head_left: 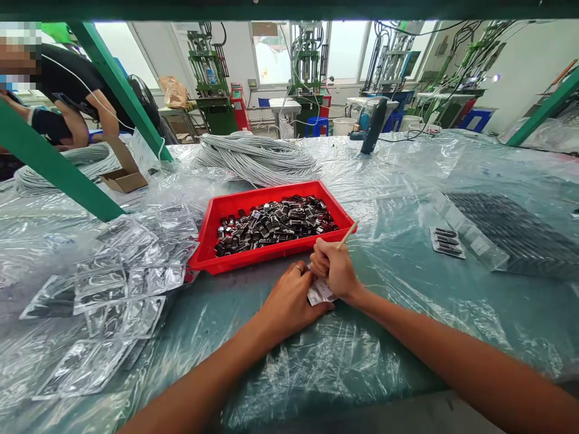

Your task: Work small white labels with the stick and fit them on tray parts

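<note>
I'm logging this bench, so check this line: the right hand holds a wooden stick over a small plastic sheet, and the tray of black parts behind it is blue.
Not blue: the tray of black parts is red, as the head view shows. The rest stands: the right hand holds a wooden stick over a small plastic sheet, tray behind it.

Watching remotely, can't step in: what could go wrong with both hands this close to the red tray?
The small clear tray under the left hand lies on loose plastic sheet, so it might slide. The right hand grips a stick right beside the red tray; a slip could jolt it and scatter the black parts.
</note>
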{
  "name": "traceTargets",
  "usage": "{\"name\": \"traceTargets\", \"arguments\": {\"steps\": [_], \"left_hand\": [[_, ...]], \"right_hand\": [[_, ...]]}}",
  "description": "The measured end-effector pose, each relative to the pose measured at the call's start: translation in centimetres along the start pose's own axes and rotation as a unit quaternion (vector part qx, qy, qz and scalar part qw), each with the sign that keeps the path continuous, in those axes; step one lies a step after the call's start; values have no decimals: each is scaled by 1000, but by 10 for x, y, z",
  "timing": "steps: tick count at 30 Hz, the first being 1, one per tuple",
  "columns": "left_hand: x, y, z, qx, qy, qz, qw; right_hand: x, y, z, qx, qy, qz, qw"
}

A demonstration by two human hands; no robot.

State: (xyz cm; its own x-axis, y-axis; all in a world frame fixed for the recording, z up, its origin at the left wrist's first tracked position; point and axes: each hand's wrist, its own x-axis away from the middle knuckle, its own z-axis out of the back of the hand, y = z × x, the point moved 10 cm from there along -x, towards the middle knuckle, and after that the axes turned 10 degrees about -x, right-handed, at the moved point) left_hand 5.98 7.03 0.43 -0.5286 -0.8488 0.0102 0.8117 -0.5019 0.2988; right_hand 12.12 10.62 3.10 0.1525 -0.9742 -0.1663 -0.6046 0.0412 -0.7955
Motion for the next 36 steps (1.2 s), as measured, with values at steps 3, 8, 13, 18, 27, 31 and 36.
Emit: {"name": "traceTargets", "arguments": {"steps": [3, 8, 13, 18, 27, 31, 36], "left_hand": [[2, -1, -2, 3, 0, 14, 1000], [3, 2, -6, -2, 8, 14, 1000], [1, 3, 1, -1, 3, -36, 999], [-1, -6, 10, -19, -8, -28, 999], [-3, 4, 1, 41, 2, -9, 999], [-4, 2, 0, 66, 5, -6, 998], [-4, -3, -2, 80, 9, -7, 997]], "right_hand": [[7, 5, -8, 16, -33, -82, 996], [28, 16, -20, 41, -107, -251, 961], [14, -16, -11, 13, -71, -126, 989], [8, -35, -2, -57, -26, 4, 998], [6, -8, 6, -45, 18, 10, 999], [5, 2, 5, -67, 22, -13, 997], [18, 9, -8, -85, -59, -99, 990]]}}
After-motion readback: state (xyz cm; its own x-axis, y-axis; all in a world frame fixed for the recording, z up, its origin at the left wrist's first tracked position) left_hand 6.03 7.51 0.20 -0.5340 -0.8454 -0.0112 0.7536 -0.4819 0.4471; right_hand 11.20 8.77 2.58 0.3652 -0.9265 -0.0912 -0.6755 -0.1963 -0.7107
